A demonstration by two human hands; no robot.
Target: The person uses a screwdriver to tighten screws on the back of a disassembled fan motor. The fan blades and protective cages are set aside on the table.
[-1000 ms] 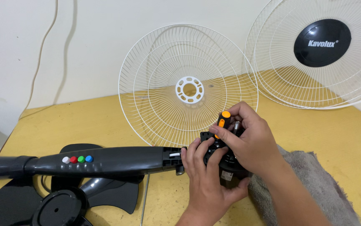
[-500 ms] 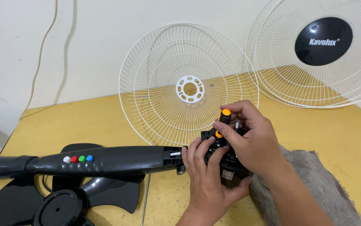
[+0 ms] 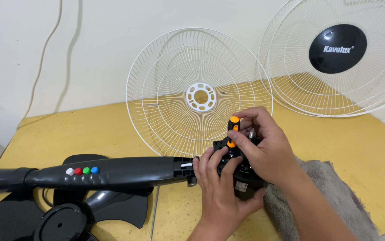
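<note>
My right hand (image 3: pixel 264 145) grips a small screwdriver with an orange and black handle (image 3: pixel 233 129), held upright over the black fan motor housing (image 3: pixel 241 172). My left hand (image 3: pixel 221 189) wraps around the motor housing from below and steadies it. The motor joins a black fan stand (image 3: pixel 112 172) lying flat across the yellow table, with white, red, green and blue buttons (image 3: pixel 82 170) on it. The screwdriver's tip is hidden behind my fingers.
A white wire fan guard (image 3: pixel 200 96) leans against the wall behind my hands. A second guard with a black centre cap (image 3: pixel 337 42) stands at the right. A black fan blade (image 3: pixel 103 209) lies at lower left, a grey towel (image 3: pixel 331 201) at lower right. A cable (image 3: pixel 45 53) hangs on the wall.
My right hand has shifted slightly on the screwdriver handle, which stands a little more upright over the motor. The left hand and the stand stay put.
</note>
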